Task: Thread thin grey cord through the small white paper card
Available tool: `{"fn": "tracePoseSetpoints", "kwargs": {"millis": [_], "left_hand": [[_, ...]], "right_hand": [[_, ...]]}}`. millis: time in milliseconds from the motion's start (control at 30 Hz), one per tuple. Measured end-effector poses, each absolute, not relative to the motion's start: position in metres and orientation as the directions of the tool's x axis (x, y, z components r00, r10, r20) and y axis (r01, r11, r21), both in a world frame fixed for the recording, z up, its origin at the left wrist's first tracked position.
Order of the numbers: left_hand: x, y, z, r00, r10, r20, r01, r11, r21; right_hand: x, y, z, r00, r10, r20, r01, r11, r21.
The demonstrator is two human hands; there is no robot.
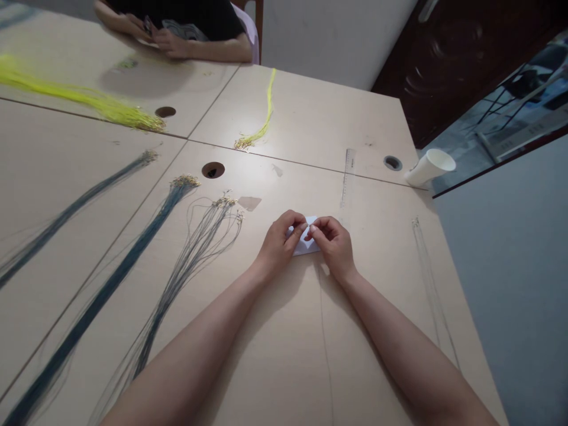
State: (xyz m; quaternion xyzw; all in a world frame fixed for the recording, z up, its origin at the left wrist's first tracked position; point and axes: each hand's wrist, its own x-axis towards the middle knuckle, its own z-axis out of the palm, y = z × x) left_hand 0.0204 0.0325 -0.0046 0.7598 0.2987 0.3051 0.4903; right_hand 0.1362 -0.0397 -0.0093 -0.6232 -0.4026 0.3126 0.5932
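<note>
My left hand (286,235) and my right hand (332,241) meet over a small white card (306,247) on the table. Both thumbs and forefingers are pinched close together above it; what lies between the fingertips is too small to name. A thin dark line (325,337) runs from below my right hand toward the table's near edge. Left of my hands lies a loose bundle of grey-green lines with metal hooks (225,201) at its far end. Beyond my hands is a clear ruler (346,183).
Two more dark line bundles (128,260) lie at left. Yellow line bundles (106,106) lie farther back. A white cup (430,167) stands by the right edge, and a few lines (428,266) lie nearer. Across the table sits a person (177,29), hands together.
</note>
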Motion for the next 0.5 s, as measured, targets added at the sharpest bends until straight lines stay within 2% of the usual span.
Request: {"fn": "tracePoseSetpoints", "kwargs": {"millis": [500], "left_hand": [[0.0205,0.0314,-0.0056,0.618,0.753,0.226,0.153,-0.397,0.905]], "right_hand": [[0.1367,-0.0394,-0.008,0.453,0.888,0.079,0.093,0.041,-0.995]]}}
